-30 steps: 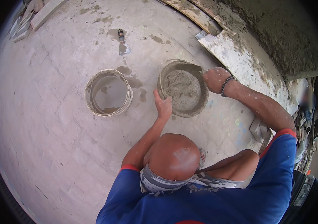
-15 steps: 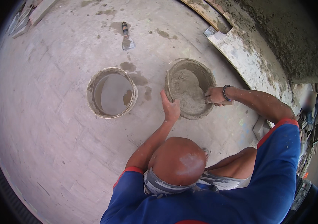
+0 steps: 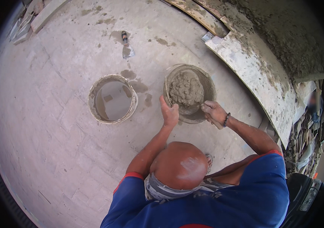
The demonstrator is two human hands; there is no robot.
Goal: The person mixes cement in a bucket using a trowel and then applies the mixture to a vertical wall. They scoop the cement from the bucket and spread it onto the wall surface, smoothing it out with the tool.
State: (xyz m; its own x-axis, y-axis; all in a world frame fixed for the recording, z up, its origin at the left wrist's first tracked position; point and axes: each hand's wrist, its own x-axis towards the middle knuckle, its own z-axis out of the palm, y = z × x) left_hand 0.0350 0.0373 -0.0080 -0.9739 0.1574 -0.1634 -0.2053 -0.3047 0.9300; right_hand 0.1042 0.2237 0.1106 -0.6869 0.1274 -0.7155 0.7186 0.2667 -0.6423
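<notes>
Head view was taken from above a person in a blue shirt [image 3: 245, 201], bent over a paved floor [image 3: 48, 144]. Two buckets were counted. At the left, one pale bucket [image 3: 112, 99] stood upright on the floor, smeared grey, with muddy water seen at its bottom. To its right, well apart from it, a second bucket [image 3: 189, 92] was held tilted, its mouth turned toward the person, and one lump of grey mortar [image 3: 186, 89] was seen inside it.

Two hands were counted, both on the tilted bucket. The left hand [image 3: 169, 113] was placed on the near left part of the rim, its grip closed over the rim edge. The right hand [image 3: 213, 111], with a dark beaded bracelet [image 3: 226, 119] at the wrist, was set at the lower right rim; its fingers were curled together, but whether they were clamped on the rim or on something small could not be told.

Beyond the buckets, one trowel [image 3: 126, 47] with a dark handle lay on the floor among wet patches. At the upper right, one mortar-spattered board [image 3: 260, 72] was seen leaning along a rough plastered wall [image 3: 283, 30]. The lower part of the bucket and the person's legs were partly hidden by the bare head [image 3: 180, 165].
</notes>
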